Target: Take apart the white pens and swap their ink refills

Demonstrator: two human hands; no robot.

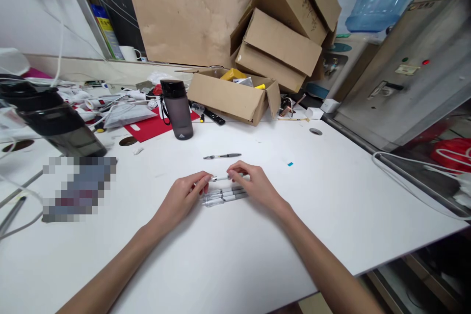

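Observation:
A slim white pen [221,177] is stretched between my two hands just above the table. My left hand [187,190] pinches its left end, and my right hand [250,181] grips its right end, fingers closed on it. Close below lie several clear-capped pens [224,197] side by side, partly covered by my right hand. Beyond my hands a single dark pen [222,156] rests flat on the white table [221,265]. Fingers hide both tips of the held pen.
A dark water bottle [179,110] stands at the back, by an open cardboard box [224,95]. On the left are another dark bottle [66,122], a blurred-out flat item [81,191] and tangled cables. A small blue scrap [290,164] lies right of my hands.

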